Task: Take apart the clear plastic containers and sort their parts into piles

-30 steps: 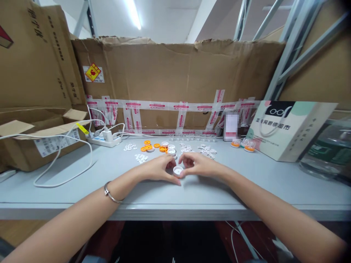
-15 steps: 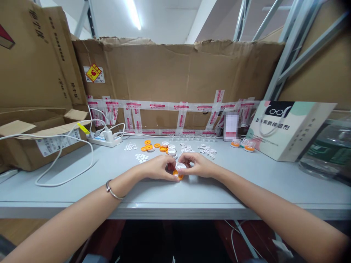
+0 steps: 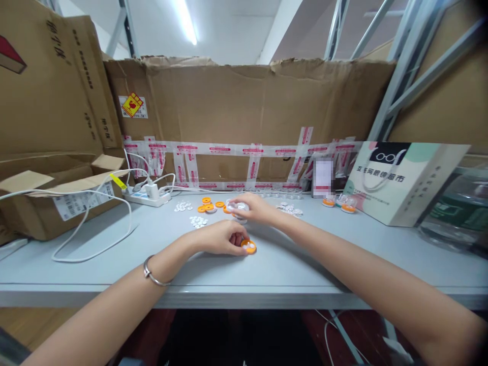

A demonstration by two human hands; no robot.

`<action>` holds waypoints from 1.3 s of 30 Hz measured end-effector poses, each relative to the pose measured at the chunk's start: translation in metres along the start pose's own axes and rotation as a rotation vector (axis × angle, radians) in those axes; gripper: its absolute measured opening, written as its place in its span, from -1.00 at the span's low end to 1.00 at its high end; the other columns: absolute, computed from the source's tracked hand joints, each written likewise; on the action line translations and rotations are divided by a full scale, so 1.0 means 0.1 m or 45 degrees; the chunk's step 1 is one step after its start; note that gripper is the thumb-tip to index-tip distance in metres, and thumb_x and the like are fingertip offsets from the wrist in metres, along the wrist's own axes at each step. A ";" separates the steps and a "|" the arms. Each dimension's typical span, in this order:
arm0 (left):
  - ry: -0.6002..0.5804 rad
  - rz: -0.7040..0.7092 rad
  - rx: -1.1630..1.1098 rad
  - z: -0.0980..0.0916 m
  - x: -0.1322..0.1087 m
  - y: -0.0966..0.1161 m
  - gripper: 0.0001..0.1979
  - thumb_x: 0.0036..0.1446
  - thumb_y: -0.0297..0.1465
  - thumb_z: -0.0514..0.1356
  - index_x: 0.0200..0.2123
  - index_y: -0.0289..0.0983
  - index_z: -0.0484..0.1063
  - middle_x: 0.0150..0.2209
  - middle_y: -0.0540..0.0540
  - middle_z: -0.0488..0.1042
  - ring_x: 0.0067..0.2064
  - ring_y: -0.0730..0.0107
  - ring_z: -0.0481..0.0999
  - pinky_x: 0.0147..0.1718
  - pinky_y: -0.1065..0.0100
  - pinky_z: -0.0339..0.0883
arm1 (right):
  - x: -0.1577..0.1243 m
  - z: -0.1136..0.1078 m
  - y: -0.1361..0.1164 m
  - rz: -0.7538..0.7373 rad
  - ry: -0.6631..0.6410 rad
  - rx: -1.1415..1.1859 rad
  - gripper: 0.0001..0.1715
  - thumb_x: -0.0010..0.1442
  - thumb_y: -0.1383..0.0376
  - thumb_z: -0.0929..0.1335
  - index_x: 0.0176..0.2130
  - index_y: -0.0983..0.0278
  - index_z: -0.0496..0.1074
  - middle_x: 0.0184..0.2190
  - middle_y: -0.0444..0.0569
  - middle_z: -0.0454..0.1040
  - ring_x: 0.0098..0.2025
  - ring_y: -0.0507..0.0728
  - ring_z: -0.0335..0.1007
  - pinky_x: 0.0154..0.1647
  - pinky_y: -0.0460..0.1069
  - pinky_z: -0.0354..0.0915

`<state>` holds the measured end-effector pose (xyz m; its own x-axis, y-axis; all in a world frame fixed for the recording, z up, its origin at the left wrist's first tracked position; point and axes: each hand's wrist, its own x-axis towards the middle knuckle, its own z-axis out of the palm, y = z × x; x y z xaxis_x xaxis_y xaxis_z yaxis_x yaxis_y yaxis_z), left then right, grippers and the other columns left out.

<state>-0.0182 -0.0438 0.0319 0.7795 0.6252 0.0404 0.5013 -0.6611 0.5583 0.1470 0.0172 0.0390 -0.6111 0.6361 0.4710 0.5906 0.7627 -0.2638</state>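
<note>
My left hand [image 3: 225,238] rests on the table and pinches the edge of a round orange cap [image 3: 249,247] between thumb and fingers. Small white pieces lie inside that cap. Farther back, my right hand [image 3: 253,207] has its fingers round a white ring-shaped part [image 3: 240,207], right above another white ring [image 3: 240,220]. Left of it lie several orange rings [image 3: 207,208]. Small white discs [image 3: 198,221] are heaped nearer my left hand, with another heap of white pieces [image 3: 183,206] behind. My right hand partly covers the parts around it.
Small white parts [image 3: 290,209] and orange-based clear pieces [image 3: 348,208] lie to the right, near a paper bag [image 3: 392,188] and a large water bottle [image 3: 453,203]. A power strip [image 3: 150,194], white cables and an open carton [image 3: 57,198] occupy the left. Cardboard [image 3: 229,101] walls the back.
My right hand has carried the white ring away from the orange cap, back and left to the other rings. My left hand stays at the orange cap, which now shows more fully.
</note>
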 end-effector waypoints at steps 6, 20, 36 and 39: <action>-0.004 -0.031 -0.019 0.01 -0.02 0.01 -0.60 0.01 -0.08 0.12 -0.26 -0.30 0.42 -0.51 0.02 0.30 -0.49 0.53 0.24 -0.58 0.51 0.09 | 0.15 0.24 0.01 -0.093 -0.207 -0.299 -0.76 0.09 0.23 0.31 -0.23 0.24 0.48 -0.26 0.01 0.50 -0.11 0.21 0.29 -0.11 0.07 0.08; -0.021 0.049 0.059 -0.12 -0.02 -0.03 -0.61 -0.05 -0.17 0.21 -0.20 -0.30 0.44 -0.45 -0.01 0.42 -0.44 0.49 0.35 -0.49 0.49 0.16 | -0.35 -0.27 -0.22 0.130 -0.101 0.237 -0.78 0.12 0.24 0.28 -0.27 0.28 0.47 -0.29 -0.05 0.50 -0.25 0.07 0.36 -0.22 -0.04 0.21; 0.088 0.021 0.087 -0.05 0.13 -0.07 -0.75 -0.07 -0.24 0.24 -0.40 -0.32 0.49 -0.45 -0.04 0.50 -0.42 0.46 0.43 -0.46 0.50 0.21 | -0.73 0.02 -0.20 0.241 -0.246 0.426 -0.57 -0.09 0.03 0.41 -0.33 0.32 0.47 -0.49 -0.13 0.28 -0.47 -0.02 0.13 -0.47 -0.12 0.11; 0.081 -0.069 0.130 -0.05 0.16 -0.03 -0.78 -0.10 -0.27 0.25 -0.43 -0.32 0.49 -0.48 -0.04 0.51 -0.45 0.45 0.42 -0.51 0.50 0.18 | -0.75 0.03 -0.20 0.247 -0.226 0.427 -0.56 -0.09 0.02 0.41 -0.35 0.32 0.48 -0.50 -0.12 0.28 -0.47 -0.02 0.14 -0.48 -0.11 0.11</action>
<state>-0.0093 -0.0295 0.0353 0.7266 0.6838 0.0665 0.5801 -0.6625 0.4740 0.1792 -0.0448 0.0062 -0.6040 0.7595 0.2413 0.5171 0.6040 -0.6065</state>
